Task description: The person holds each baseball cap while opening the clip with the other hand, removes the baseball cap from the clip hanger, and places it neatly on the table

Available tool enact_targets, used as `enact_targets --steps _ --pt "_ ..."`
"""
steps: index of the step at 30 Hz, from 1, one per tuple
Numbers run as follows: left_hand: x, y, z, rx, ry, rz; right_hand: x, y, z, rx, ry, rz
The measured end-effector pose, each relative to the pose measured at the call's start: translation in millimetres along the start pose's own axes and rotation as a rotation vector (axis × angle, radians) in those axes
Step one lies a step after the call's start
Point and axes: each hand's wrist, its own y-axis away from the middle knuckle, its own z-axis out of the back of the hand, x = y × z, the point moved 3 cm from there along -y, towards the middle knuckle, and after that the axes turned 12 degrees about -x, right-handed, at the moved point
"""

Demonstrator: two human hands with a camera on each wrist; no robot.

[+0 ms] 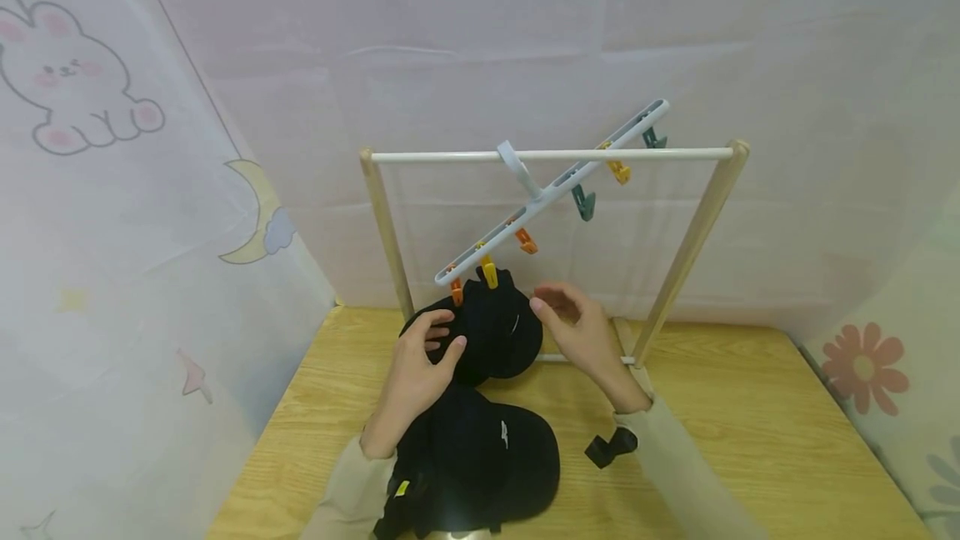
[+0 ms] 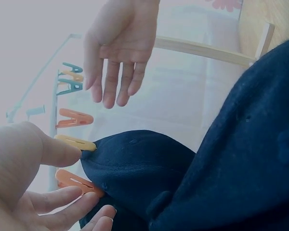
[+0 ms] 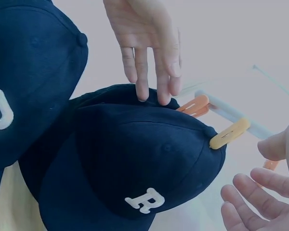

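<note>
A dark cap with a white letter hangs from a yellow clip on a pale clip hanger. Beside it, a second dark cap hangs by the end orange clip, partly hidden behind the first. My left hand is at the left of these caps, fingers loosely bent, holding nothing; whether its fingertips touch cap or clip, I cannot tell. On the right, my right hand is apart from the caps, its fingers relaxed, palm turned inward. Another dark cap lies on the table nearer me.
The hanger hooks over the white bar of a wood-legged stand and tilts, low at the left end. Other clips, orange, green and yellow, hang along it. The wooden table meets a cloth backdrop.
</note>
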Motion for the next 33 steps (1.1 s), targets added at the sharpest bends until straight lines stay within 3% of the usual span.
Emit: enact_targets --steps 23,33 --pt "-4.1 -4.6 -5.0 0.019 0.007 0.008 13.3 -25.3 -18.5 0.043 -0.051 0.025" --pt "-1.8 -6.5 -7.8 0.027 0.011 0.003 17.1 -35.5 -33.5 0.092 -0.025 0.093"
